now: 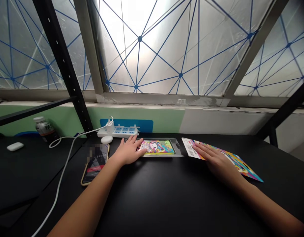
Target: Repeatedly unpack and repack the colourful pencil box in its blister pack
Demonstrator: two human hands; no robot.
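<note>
Across a black table (pixel 152 200), a colourful tray (pixel 158 147) lies under the left hand (pixel 128 151), fingers spread; the right hand (pixel 222 164) rests straight-fingered on a bright card (pixel 247 168). Beside the left wrist lies a phone (pixel 96 164); beyond its fingertips, a power strip (pixel 122 132).

One head-worn view is directed forward and down over the desk (pixel 154 200) toward the window (pixel 164 56). Near range is noted; the dim lower-left corner cannot be judged reliably.
</note>
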